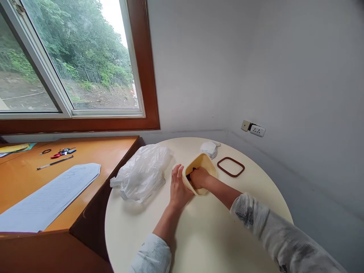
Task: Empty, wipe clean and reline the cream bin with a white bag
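A cream plastic bin (209, 162) is tilted on the round table, its opening facing me. My left hand (179, 189) grips the bin's left side, fingers along the outer wall. My right hand (199, 177) reaches inside the bin with its fingers curled. Something dark (189, 176) shows beside those fingers; I cannot make out what it is. To the right of the bin lies a brown rounded rectangular ring (231, 167). A bunched white plastic bag (209, 148) sits just behind the bin.
A large crumpled clear plastic bag (145, 170) rests on the round cream table (136, 235) at left. An orange-brown desk (113, 148) adjoins it, holding papers (54, 197), a pen (55, 162) and keys (64, 151). A wall socket (257, 130) is beyond.
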{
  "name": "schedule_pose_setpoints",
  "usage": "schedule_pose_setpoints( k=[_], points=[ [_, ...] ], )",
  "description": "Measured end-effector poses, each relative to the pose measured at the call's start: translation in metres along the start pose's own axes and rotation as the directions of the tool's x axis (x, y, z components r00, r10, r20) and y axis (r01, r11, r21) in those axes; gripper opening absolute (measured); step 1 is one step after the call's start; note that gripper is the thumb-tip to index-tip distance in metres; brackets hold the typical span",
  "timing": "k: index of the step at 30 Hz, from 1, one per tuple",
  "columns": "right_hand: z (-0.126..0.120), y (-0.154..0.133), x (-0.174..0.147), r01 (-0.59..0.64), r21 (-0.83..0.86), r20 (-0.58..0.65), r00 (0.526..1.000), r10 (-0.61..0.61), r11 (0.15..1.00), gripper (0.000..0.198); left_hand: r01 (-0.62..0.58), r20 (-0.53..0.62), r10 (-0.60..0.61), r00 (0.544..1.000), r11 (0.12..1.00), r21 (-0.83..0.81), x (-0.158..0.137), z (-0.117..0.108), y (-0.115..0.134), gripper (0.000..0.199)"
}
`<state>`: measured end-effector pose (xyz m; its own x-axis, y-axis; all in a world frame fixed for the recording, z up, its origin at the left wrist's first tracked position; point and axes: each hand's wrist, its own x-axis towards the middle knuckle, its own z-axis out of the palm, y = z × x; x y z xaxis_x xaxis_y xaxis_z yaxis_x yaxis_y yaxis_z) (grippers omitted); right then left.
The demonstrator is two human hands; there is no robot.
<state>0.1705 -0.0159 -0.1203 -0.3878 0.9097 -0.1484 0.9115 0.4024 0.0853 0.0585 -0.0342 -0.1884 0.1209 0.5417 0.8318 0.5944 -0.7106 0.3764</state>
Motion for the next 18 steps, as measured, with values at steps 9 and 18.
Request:
schedule_pose_setpoints(
  k=[9, 18],
  points=[
    [-0.032, 0.028, -0.070, -0.049, 0.011, -0.021, 0.999, 0.049, 0.999, 0.025, 0.073, 0.019, -0.072, 0.997, 0.997, -0.031, 0.001, 0.001, -0.005, 0.110],
    [-0.038, 0.085, -0.122, -0.188, 0.927, 0.043, 0.914, 0.403, 0.326, 0.030, 0.156, 0.023, -0.155, 0.988, 0.987, -0.043, 0.006, -0.009, 0.004, 0.112]
  ],
)
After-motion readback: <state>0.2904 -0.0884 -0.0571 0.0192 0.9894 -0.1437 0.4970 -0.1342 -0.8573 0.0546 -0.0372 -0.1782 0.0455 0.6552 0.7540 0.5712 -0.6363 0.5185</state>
